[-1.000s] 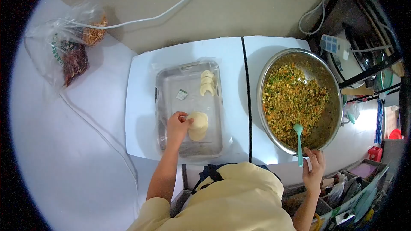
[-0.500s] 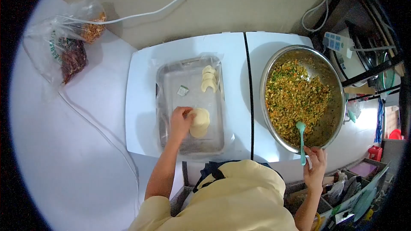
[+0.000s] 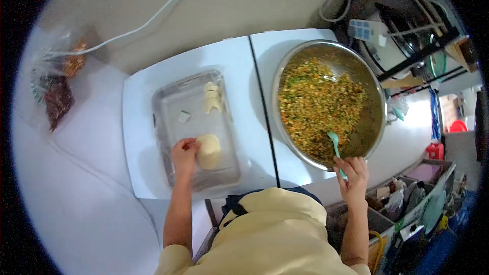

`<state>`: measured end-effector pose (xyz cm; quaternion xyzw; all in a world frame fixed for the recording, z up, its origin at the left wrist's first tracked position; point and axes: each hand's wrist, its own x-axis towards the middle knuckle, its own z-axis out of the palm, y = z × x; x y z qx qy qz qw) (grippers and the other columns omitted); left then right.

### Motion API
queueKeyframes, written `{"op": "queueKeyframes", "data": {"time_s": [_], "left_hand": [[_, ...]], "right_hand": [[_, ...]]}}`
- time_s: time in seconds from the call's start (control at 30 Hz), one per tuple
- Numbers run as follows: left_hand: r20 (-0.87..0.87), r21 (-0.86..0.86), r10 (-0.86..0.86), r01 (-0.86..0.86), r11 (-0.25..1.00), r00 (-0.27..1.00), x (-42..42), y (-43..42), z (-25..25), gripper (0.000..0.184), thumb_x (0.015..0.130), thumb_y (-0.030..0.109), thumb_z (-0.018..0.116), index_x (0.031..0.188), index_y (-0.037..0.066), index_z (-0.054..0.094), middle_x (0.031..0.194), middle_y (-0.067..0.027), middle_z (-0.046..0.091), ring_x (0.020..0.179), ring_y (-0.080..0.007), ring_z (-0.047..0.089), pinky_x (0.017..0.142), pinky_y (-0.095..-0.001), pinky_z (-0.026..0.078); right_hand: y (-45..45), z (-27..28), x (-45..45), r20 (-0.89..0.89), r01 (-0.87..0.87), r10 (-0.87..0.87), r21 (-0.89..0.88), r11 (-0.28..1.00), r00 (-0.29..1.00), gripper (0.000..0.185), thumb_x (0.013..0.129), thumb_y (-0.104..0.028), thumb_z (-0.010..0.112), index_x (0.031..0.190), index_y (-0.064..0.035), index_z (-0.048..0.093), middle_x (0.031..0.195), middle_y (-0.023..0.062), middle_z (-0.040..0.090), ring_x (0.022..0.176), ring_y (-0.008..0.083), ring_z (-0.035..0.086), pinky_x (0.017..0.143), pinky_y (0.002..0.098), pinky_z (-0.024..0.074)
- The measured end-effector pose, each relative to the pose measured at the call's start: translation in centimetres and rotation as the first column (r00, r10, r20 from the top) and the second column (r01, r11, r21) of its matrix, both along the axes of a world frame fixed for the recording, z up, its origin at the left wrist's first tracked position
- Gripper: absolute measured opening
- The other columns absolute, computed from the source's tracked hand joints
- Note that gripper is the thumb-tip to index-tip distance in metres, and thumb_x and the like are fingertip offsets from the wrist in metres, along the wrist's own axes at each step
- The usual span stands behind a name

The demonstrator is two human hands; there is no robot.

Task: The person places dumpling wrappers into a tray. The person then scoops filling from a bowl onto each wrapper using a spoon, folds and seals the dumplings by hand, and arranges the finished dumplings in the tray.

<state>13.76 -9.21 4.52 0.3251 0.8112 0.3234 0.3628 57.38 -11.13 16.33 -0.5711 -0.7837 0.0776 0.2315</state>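
My left hand [image 3: 184,155] is closed in a pinch at the left edge of a round, pale dumpling wrapper [image 3: 209,152], which lies in a shallow metal tray [image 3: 232,165]. Whether several wrappers are stacked there I cannot tell. Folded dumplings [image 3: 212,98] stand in a row near the tray's far right corner. My right hand [image 3: 352,173] has its fingers round the handle of a mint-green spoon [image 3: 335,145]. The spoon's head rests in chopped, mixed filling [image 3: 318,107] inside a large steel bowl [image 3: 376,97].
A small whitish packet [image 3: 184,116] lies in the tray. Clear plastic bags with dark and orange dried food [image 3: 59,99] sit at far left, by a white cable [image 3: 147,23]. A black-framed rack [image 3: 417,61] stands beyond the bowl; bins of goods [image 3: 407,193] are at lower right.
My right hand has closed on the spoon's handle, which it was beside before. My left hand stays at the wrapper's edge. The whole view has shifted and tilted.
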Motion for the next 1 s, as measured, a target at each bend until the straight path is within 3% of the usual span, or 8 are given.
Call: {"op": "queueKeyframes", "data": {"time_s": [0.13,0.2,0.37,0.4,0.53,0.77,0.83,1.0], "left_hand": [[-0.220,0.137,-0.129,0.161,0.977,0.967,-0.1,-0.9,0.3,0.020,0.074,0.006,0.067,0.092,0.002,0.061,0.089,-0.0061,0.064,0.076,-0.0153,0.057,0.069,-0.0291,0.045],[-0.084,0.388,-0.168,0.188,0.902,0.982,0.7,-1.2,1.2,0.012,0.080,0.007,0.063,0.088,0.001,0.057,0.094,-0.0089,0.064,0.082,-0.0157,0.058,0.076,-0.0295,0.045],[0.030,0.145,-0.131,0.126,0.981,0.991,1.3,-2.4,3.7,0.013,0.088,0.014,0.056,0.094,0.004,0.051,0.108,-0.0131,0.059,0.098,-0.0177,0.057,0.089,-0.0316,0.043],[0.301,0.271,-0.039,-0.046,0.962,0.953,1.0,-2.5,2.9,0.013,0.089,0.015,0.055,0.097,0.005,0.052,0.110,-0.0121,0.058,0.099,-0.0183,0.057,0.088,-0.0328,0.045],[0.866,0.242,-0.002,-0.415,0.877,0.500,1.9,-1.6,3.6,0.019,0.090,0.018,0.055,0.106,0.007,0.054,0.112,-0.0099,0.057,0.102,-0.0202,0.057,0.085,-0.0362,0.050],[0.995,-0.042,0.079,-0.449,0.893,0.062,8.6,-0.4,7.3,0.024,0.089,0.018,0.057,0.110,0.007,0.055,0.112,-0.0104,0.059,0.100,-0.0211,0.058,0.084,-0.0363,0.051],[0.909,0.150,-0.248,-0.293,0.944,-0.334,9.7,-0.3,6.9,0.025,0.088,0.019,0.058,0.109,0.007,0.055,0.111,-0.0100,0.059,0.099,-0.0210,0.058,0.085,-0.0374,0.050],[0.960,0.242,-0.261,-0.177,0.954,-0.096,14.0,1.5,8.8,0.032,0.090,0.024,0.055,0.115,0.004,0.052,0.107,-0.0095,0.061,0.100,-0.0189,0.059,0.087,-0.0400,0.047]], "right_hand": [[-0.1,-0.1,0.7,-0.217,0.221,-0.223,-0.034,0.975,0.950,0.017,0.079,-0.002,0.061,0.095,-0.0027,0.065,0.078,0.0101,0.058,0.069,0.0244,0.056,0.059,0.0332,0.0435],[0.0,-0.8,1.0,-0.565,0.423,-0.473,-0.227,0.877,0.676,0.014,0.086,-0.005,0.057,0.097,-0.0001,0.065,0.082,0.0096,0.063,0.072,0.0165,0.060,0.062,0.0277,0.0468],[1.5,-0.7,0.7,-0.701,0.385,-0.526,-0.370,0.845,0.482,0.019,0.090,-0.009,0.055,0.099,0.0055,0.062,0.085,0.0086,0.064,0.079,0.0120,0.062,0.071,0.0241,0.0500],[1.9,-0.7,0.4,-0.700,0.389,-0.527,-0.368,0.844,0.481,0.019,0.090,-0.009,0.055,0.099,0.0055,0.062,0.085,0.0086,0.064,0.079,0.0120,0.062,0.071,0.0241,0.0500],[3.4,-2.0,0.2,-0.677,0.401,-0.541,-0.373,0.837,0.500,0.022,0.092,-0.012,0.052,0.101,0.0063,0.061,0.085,0.0093,0.064,0.080,0.0121,0.062,0.073,0.0245,0.0497],[5.9,-4.0,-0.4,-0.776,0.224,-0.512,-0.460,0.859,0.368,0.025,0.092,-0.016,0.054,0.097,0.0084,0.059,0.081,0.0108,0.064,0.071,0.0145,0.061,0.066,0.0277,0.0512],[6.6,-4.0,-0.3,-0.785,0.201,-0.540,-0.501,0.842,0.304,0.025,0.092,-0.015,0.053,0.096,0.0080,0.059,0.080,0.0109,0.064,0.071,0.0150,0.062,0.066,0.0280,0.0520],[6.7,-3.0,0.2,-0.795,0.181,-0.592,-0.568,0.803,0.130,0.023,0.091,-0.015,0.053,0.094,0.0062,0.059,0.079,0.0109,0.063,0.071,0.0168,0.063,0.066,0.0278,0.0528]]}}
